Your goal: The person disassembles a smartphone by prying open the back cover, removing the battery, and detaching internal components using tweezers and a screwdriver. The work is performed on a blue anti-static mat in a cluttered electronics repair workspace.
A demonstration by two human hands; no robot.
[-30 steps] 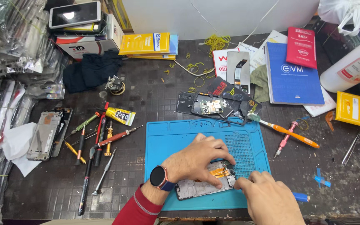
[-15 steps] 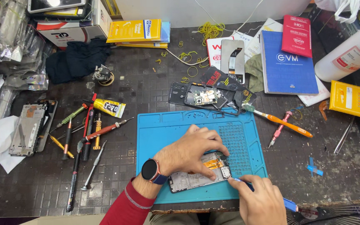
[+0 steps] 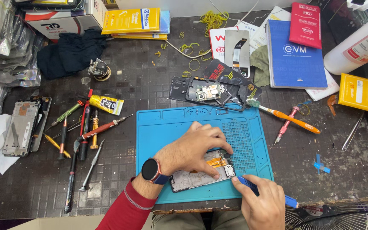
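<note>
Overhead: an opened phone held down for work on a cluttered repair table (image 3: 150, 89).
Largest to smallest: the blue work mat (image 3: 167, 127) at the near edge; the opened phone (image 3: 201, 174) lying on it; the left hand (image 3: 194, 149), fingers spread flat, pressing the phone; the right hand (image 3: 263, 204), closed around a blue pry tool (image 3: 247, 184) whose tip meets the phone's right end.
</note>
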